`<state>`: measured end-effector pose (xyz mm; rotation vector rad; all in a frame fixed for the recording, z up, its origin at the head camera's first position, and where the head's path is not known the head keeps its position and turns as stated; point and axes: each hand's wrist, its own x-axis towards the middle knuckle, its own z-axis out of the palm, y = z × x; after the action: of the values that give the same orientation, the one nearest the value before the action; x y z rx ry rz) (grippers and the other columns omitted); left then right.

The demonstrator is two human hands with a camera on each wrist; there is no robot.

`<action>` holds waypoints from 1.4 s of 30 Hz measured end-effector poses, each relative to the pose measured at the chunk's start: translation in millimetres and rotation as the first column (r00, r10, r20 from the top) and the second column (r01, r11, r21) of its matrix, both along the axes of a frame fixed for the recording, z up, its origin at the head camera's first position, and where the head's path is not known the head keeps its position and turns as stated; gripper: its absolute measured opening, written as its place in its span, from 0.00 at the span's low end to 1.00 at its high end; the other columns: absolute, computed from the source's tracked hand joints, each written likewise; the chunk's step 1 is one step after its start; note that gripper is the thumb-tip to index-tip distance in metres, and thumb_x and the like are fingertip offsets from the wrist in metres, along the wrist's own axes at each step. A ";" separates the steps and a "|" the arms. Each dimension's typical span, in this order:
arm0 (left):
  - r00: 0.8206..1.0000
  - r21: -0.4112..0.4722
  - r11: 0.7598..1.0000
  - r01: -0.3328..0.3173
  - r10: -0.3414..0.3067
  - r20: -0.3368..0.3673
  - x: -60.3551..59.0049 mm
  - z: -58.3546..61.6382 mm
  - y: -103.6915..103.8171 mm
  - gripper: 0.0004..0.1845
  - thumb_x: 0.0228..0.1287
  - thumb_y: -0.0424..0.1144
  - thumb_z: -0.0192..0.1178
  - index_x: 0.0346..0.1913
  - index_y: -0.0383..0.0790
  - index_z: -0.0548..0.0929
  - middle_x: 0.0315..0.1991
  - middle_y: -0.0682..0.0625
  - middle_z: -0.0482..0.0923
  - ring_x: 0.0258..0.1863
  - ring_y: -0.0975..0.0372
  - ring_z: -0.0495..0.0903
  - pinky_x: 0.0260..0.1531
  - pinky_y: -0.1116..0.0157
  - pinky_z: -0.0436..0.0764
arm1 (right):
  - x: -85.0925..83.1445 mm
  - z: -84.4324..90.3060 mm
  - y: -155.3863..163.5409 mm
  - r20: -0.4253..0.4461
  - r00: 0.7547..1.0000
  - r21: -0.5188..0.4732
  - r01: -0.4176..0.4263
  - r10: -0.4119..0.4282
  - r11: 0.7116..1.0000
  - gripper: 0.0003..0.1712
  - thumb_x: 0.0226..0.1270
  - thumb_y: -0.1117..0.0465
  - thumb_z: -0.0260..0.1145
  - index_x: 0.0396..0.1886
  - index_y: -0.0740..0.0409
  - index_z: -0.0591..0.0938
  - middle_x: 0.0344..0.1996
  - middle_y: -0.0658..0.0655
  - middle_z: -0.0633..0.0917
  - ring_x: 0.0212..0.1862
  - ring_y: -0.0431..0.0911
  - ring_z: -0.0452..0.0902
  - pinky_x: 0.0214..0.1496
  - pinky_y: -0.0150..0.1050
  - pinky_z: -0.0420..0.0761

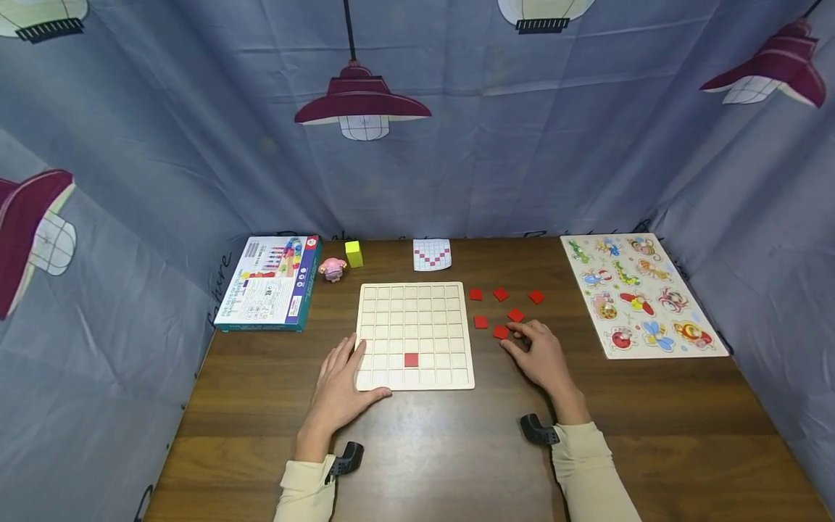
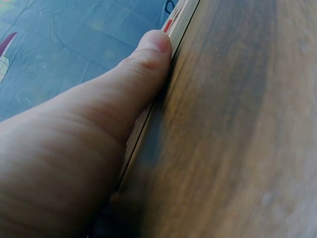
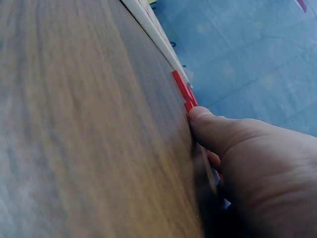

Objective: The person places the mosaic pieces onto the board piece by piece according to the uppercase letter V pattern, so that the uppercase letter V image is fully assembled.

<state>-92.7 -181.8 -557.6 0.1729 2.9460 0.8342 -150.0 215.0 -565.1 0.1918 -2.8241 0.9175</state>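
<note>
A pale grid board [image 1: 385, 287] lies on the table with one red square tile [image 1: 411, 359] in a cell of its lower part. My left hand [image 1: 339, 388] rests at the board's lower left corner, fingers spread along the left side and thumb along the front edge. In the left wrist view the thumb [image 2: 148, 54] presses against the board's edge. Right of the board, my right hand [image 1: 540, 357] pinches a red square tile [image 1: 501, 332] between thumb and fingers, low at the tabletop. The right wrist view shows the thumb [image 3: 213, 126] against red tile edges [image 3: 181, 85].
Several loose red tiles [image 1: 480, 322] lie between the board and my right hand. Behind the board stands a small pattern card [image 1: 432, 255]. A boxed set [image 1: 267, 283], a pink figurine [image 1: 333, 269] and a yellow block [image 1: 354, 254] are back left; an insect picture board [image 1: 642, 297] lies right.
</note>
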 end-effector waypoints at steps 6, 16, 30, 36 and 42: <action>1.000 0.005 1.000 -0.005 0.005 -0.010 0.0 1.8 0.6 0.62 0.47 0.75 0.70 0.80 0.44 0.61 0.82 0.45 0.52 0.82 0.48 0.50 0.79 0.42 0.51 | -0.9 1.3 -1.3 0.006 1.000 0.010 0.000 0.000 1.000 0.20 0.65 0.54 0.75 0.52 0.60 0.86 0.37 0.57 0.83 0.41 0.51 0.76 0.46 0.48 0.77; 1.000 -0.002 1.000 0.000 0.000 -0.002 -1.5 1.2 1.4 0.62 0.47 0.76 0.69 0.80 0.45 0.60 0.83 0.47 0.50 0.82 0.49 0.49 0.79 0.43 0.50 | -2.8 -1.3 -1.7 -0.076 0.997 0.065 -0.028 0.033 0.997 0.15 0.67 0.59 0.73 0.47 0.65 0.84 0.34 0.59 0.80 0.41 0.54 0.74 0.45 0.50 0.75; 0.999 -0.003 1.000 0.024 -0.024 -0.035 1.6 1.7 1.3 0.52 0.49 0.73 0.70 0.78 0.59 0.66 0.83 0.45 0.51 0.82 0.46 0.50 0.78 0.40 0.52 | 4.7 9.7 -18.7 -0.060 0.995 0.006 -0.080 0.080 0.997 0.15 0.68 0.58 0.72 0.47 0.64 0.83 0.35 0.57 0.79 0.41 0.50 0.72 0.45 0.46 0.74; 0.998 -0.001 0.999 0.046 -0.046 -0.046 2.3 1.2 2.0 0.46 0.52 0.72 0.69 0.74 0.61 0.72 0.83 0.44 0.50 0.82 0.46 0.49 0.78 0.39 0.51 | 3.9 23.2 -38.7 -0.057 0.989 -0.019 -0.137 0.136 0.990 0.16 0.68 0.58 0.72 0.49 0.64 0.83 0.34 0.54 0.77 0.40 0.47 0.70 0.43 0.43 0.73; 0.998 -0.005 0.999 0.046 -0.046 -0.036 2.0 1.4 1.6 0.46 0.52 0.71 0.69 0.74 0.61 0.72 0.83 0.45 0.49 0.82 0.46 0.48 0.78 0.39 0.51 | 3.5 32.6 -62.9 -0.045 0.976 -0.026 -0.214 0.212 0.977 0.15 0.68 0.58 0.72 0.49 0.63 0.84 0.33 0.53 0.77 0.39 0.44 0.67 0.41 0.39 0.71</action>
<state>-90.7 -180.2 -556.2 0.2572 2.9640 0.8278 -146.5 152.0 -532.5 0.5124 -2.7877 0.9847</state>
